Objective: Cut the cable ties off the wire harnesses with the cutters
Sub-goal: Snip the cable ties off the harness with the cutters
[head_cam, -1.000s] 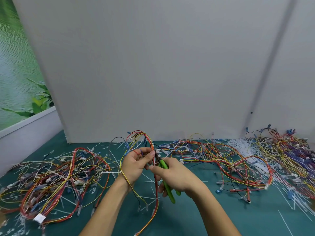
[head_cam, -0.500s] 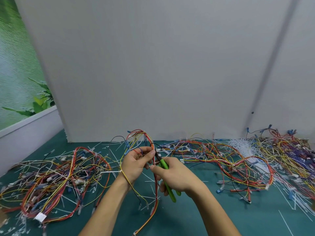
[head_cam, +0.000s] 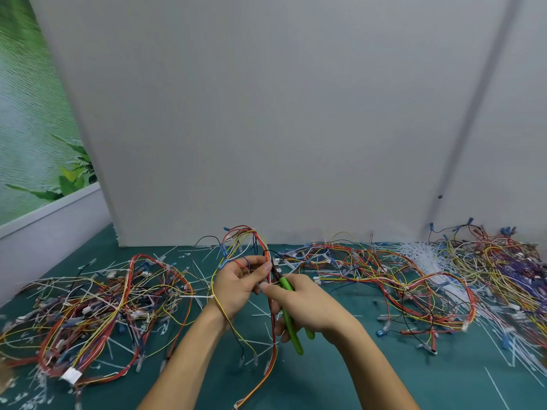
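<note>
Little is changing: left hand (head_cam: 236, 287) is still gripping the wire harness (head_cam: 257, 235), right hand (head_cam: 307, 309) still holding cutters (head_cam: 294, 335) to it, cut seemingly unfinished.

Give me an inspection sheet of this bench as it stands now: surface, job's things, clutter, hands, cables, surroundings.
Surface: green mat, strewn with wires and offcuts.
Job's things: green-handled cutters, nose at the held harness; whether a tie sits in the blades cannot be told.
Clutter: loose white cable ties scattered over the mat; a denser white pile at the back right.
Hands: left hand grips the held harness; right hand grips the cutters.
Cables: left harness heap and right harness heap, both tangled.
Surroundings: white panel behind; leafy green picture at left.
</note>
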`<state>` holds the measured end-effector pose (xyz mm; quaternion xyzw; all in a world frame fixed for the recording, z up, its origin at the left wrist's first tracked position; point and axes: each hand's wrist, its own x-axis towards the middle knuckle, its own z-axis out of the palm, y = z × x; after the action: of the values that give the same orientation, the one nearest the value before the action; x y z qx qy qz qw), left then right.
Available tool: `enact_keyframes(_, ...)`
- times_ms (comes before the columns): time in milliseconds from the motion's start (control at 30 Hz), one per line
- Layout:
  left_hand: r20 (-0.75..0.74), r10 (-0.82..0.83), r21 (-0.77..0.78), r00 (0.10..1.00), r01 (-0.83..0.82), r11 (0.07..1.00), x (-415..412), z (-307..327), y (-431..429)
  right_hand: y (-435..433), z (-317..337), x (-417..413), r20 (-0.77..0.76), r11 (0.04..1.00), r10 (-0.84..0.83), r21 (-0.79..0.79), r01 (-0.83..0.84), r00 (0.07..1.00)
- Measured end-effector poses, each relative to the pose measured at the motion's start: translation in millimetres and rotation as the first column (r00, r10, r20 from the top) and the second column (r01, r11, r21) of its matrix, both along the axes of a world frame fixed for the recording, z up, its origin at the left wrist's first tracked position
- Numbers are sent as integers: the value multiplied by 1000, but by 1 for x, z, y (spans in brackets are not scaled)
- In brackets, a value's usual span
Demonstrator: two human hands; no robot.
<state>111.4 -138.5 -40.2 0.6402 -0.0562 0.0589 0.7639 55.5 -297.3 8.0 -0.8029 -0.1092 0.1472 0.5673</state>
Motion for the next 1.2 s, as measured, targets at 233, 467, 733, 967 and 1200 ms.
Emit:
enact_keyframes(233, 1, 11, 37, 1000, -11, 999, 3, -4, 0, -1, -1, 0, -4, 999, 13, -30, -13, 1000)
enact_keyframes(467, 9, 1, 43, 1000, -1, 999, 3, -4, 0, -2, -2, 1, 21, 995, 20, -93, -18, 1000)
enact_keyframes(733, 12, 4, 46, 1000, -4, 999, 5, -4, 2, -2, -4, 4, 97, 985, -10, -172, 27, 995)
enact_keyframes(967, 13, 3, 50, 1000, -4, 999, 4, -5, 1, -3, -2, 2, 96, 978, -3, -206, 22, 995)
enact_keyframes(1200, -3, -1, 39, 1000, 1, 999, 5, -6, 0, -1, 1, 0, 10, 997, -13, -73, 13, 1000)
